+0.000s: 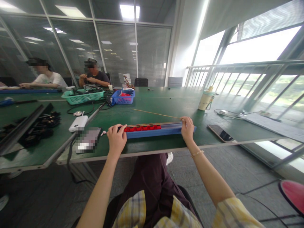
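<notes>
A long blue channel-shaped tray (pixel 156 132) lies along the near edge of the green table. A row of several red pieces (pixel 142 127) sits inside its left and middle part; the right part shows a bare greyish inner surface. My left hand (pixel 117 139) is closed around the tray's left end, thumb and fingertips by the first red piece. At the right end, my right hand (pixel 187 129) has its fingers pinched at the end of a thin tan stick (pixel 155 113), which slants away to the left behind the tray. Its lower fingers are against the tray.
A phone (pixel 220 133) and a cream bottle (pixel 205 100) stand to the right. On the left are another phone (pixel 89 139), a white power bank (pixel 78 123) and black parts (pixel 40 123). Green (pixel 83 97) and blue (pixel 123 98) baskets sit farther back, near two people.
</notes>
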`<act>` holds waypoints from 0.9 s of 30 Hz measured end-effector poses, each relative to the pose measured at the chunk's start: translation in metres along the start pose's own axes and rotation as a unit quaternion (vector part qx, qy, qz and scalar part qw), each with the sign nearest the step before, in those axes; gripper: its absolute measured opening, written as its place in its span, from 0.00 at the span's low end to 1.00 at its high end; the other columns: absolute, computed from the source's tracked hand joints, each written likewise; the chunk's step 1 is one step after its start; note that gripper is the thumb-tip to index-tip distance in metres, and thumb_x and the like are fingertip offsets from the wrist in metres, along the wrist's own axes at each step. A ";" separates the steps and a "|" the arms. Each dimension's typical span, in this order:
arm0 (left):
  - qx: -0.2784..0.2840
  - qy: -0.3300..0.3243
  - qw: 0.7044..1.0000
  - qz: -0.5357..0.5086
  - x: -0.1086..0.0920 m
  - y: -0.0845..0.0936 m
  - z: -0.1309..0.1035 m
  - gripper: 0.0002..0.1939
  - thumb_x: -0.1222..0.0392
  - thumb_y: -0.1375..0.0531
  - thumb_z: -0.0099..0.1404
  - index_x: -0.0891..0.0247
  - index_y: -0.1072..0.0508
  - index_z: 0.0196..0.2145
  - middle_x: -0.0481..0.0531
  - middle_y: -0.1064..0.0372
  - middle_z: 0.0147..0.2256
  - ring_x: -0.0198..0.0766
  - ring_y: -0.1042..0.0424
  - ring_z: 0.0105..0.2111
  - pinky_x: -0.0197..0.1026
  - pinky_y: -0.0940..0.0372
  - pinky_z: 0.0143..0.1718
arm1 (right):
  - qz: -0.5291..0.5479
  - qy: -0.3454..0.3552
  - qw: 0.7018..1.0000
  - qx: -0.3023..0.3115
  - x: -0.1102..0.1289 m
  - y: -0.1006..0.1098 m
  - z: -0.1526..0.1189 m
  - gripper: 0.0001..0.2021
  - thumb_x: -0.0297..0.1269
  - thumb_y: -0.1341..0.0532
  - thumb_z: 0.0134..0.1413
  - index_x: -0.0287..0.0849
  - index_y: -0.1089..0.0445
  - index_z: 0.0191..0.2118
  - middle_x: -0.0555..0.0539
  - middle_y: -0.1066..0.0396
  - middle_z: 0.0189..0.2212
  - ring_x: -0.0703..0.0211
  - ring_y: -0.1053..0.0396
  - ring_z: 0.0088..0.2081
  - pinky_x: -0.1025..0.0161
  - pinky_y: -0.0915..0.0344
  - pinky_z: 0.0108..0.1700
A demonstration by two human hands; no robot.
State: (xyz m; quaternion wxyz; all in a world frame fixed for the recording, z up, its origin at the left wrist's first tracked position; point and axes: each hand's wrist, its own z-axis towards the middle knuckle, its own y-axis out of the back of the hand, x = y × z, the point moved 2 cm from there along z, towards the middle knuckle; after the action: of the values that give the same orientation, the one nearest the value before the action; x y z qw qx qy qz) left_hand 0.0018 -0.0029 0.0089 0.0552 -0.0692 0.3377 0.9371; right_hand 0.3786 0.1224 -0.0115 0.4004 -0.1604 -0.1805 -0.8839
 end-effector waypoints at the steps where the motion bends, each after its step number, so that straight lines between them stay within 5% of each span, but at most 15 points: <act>1: 0.000 0.000 1.000 0.000 0.000 0.000 0.000 0.19 0.65 0.48 0.66 0.56 0.23 0.50 0.59 0.32 0.50 0.52 0.39 0.51 0.53 0.42 0.50 | 0.002 0.000 1.000 0.002 0.000 0.000 0.000 0.13 0.38 0.50 0.68 0.45 0.29 0.37 0.44 0.26 0.34 0.51 0.31 0.40 0.54 0.37 0.47; 10: -0.037 0.042 0.998 0.018 0.003 -0.001 0.001 0.26 0.62 0.49 0.68 0.69 0.36 0.62 0.66 0.34 0.52 0.54 0.39 0.52 0.54 0.42 0.52 | 0.019 0.016 0.999 0.032 0.003 -0.004 0.000 0.14 0.40 0.51 0.68 0.46 0.30 0.35 0.44 0.25 0.38 0.51 0.30 0.43 0.52 0.36 0.49; 27: -0.029 0.039 0.998 0.026 0.007 -0.006 -0.002 0.21 0.63 0.48 0.66 0.64 0.27 0.54 0.64 0.34 0.51 0.54 0.41 0.51 0.56 0.43 0.52 | 0.046 0.045 0.993 0.100 0.011 -0.010 -0.001 0.14 0.40 0.51 0.69 0.46 0.31 0.35 0.44 0.24 0.39 0.51 0.29 0.44 0.52 0.36 0.51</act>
State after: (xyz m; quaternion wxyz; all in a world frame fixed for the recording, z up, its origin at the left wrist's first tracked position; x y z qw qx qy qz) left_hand -0.0044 0.0008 0.0022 0.0157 -0.0981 0.3139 0.9442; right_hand 0.3644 0.1208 -0.0097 0.4628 -0.0877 -0.2416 -0.8484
